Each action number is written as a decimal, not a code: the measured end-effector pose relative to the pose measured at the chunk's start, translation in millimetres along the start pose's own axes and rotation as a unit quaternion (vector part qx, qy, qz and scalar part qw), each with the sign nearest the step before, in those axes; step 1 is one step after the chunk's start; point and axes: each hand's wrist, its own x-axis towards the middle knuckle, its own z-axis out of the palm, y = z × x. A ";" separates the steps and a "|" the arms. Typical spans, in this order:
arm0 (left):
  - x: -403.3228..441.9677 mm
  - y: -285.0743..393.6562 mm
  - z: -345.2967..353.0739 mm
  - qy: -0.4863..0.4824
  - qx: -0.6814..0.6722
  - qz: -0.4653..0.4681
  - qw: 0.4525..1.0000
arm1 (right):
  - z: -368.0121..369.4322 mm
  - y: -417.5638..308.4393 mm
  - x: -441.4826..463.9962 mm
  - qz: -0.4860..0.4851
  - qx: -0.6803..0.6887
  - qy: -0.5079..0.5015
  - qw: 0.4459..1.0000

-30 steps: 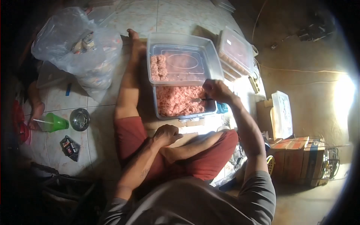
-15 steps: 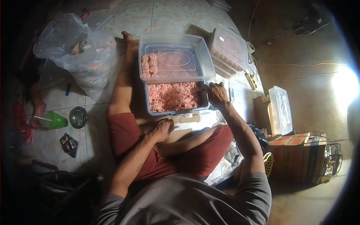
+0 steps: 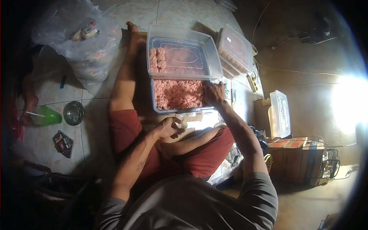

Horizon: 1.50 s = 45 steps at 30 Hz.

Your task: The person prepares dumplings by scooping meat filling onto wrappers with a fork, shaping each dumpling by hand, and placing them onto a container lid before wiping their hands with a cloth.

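My right hand (image 3: 215, 93) is closed at the right edge of the lower box (image 3: 154, 100), which is filled with pink, crumbly minced mass (image 3: 178, 94). A dark-handled tool is in its grip, mostly hidden by the fingers. Across the back of this box lies a clear plastic box (image 3: 217, 57), with two short rolls of the same pink mass (image 3: 157, 60) at its left side. My left hand (image 3: 168, 127) hovers above my lap in front of the boxes, its fingers loosely curled and apart, holding nothing.
Lidded clear boxes (image 3: 234, 48) are stacked at the back right. On the left are a full plastic bag (image 3: 90, 53), a green cup (image 3: 50, 115), a glass ashtray (image 3: 73, 113) and another person's foot (image 3: 30, 100). Cardboard boxes (image 3: 293, 163) stand at the right.
My right hand has come down from above the box to its right edge, and the tool's blade no longer shows. My left hand's fingers have loosened. The view has shifted slightly.
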 end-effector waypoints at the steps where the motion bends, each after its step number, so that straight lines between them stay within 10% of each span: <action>1: 1.6 -7.4 -1.7 0.001 0.112 0.056 0.992 | 22.7 -6.6 7.9 -0.023 -0.036 0.024 0.999; 8: 33.6 -36.0 16.1 0.102 0.536 0.183 0.818 | 26.3 -3.9 10.9 -0.088 0.021 0.083 0.992; 11: 56.2 -63.4 23.8 0.176 0.659 0.411 0.604 | 65.0 -15.3 25.8 -0.170 0.030 0.323 0.931; 14: 58.1 -71.6 26.6 0.178 0.645 0.467 0.578 | 33.6 -20.7 1.1 -0.214 0.105 0.168 0.956; 16: 57.0 -59.1 25.8 0.136 0.672 0.432 0.586 | 43.2 -2.8 18.2 -0.231 0.031 0.266 0.935; 18: 54.9 -62.0 27.7 0.130 0.673 0.395 0.612 | 40.0 -10.5 15.2 -0.031 0.021 0.151 0.988; 20: 52.7 -63.0 27.8 0.130 0.654 0.391 0.635 | 62.8 -14.5 25.8 -0.189 0.086 0.250 0.946; 22: 48.9 -67.0 31.9 0.165 0.636 0.481 0.580 | 26.5 -29.2 0.1 -0.245 0.184 0.141 0.941; 26: 52.6 -80.5 28.3 0.154 0.646 0.500 0.556 | 3.9 2.8 5.4 -0.204 0.172 0.161 0.950; 30: 40.6 -52.1 30.6 0.094 0.641 0.413 0.640 | 12.8 27.9 0.3 -0.054 0.032 0.159 0.985; 32: 37.4 -39.7 31.7 0.105 0.360 0.309 0.874 | 37.5 29.2 -3.2 -0.126 -0.103 0.114 0.980; 34: 21.7 -24.6 26.3 0.045 0.074 0.216 0.972 | 42.4 28.0 -8.2 -0.186 -0.094 0.037 0.977; 39: -38.6 33.7 14.9 -0.067 -0.380 0.059 0.921 | -7.6 39.8 -38.4 -0.137 0.284 0.031 0.948; 45: -24.6 26.6 -6.4 0.113 -0.303 0.175 0.930 | 6.9 15.3 -72.1 -0.077 0.532 0.221 0.813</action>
